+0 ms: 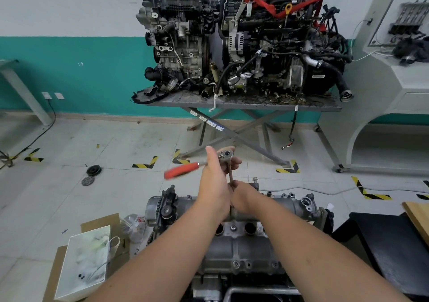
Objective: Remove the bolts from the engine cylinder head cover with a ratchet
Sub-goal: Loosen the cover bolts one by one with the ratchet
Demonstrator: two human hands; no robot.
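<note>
A grey cylinder head cover [241,248] lies on the engine in front of me, with a bolt head [232,227] between two round plug holes. A ratchet with a red handle [182,170] and a steel head [226,155] stands over the cover's far edge on a long extension bar [230,174]. My left hand [214,183] grips the ratchet at its head, fingers curled round it. My right hand [243,197] holds the lower part of the extension bar. The socket end and the bolt under it are hidden behind my hands.
A white box [82,264] with small dark parts sits on cardboard at the left of the engine. A black bench [390,250] stands at the right. Two engines [232,39] rest on a scissor table [243,103] ahead. A pulley [93,170] lies on the tiled floor.
</note>
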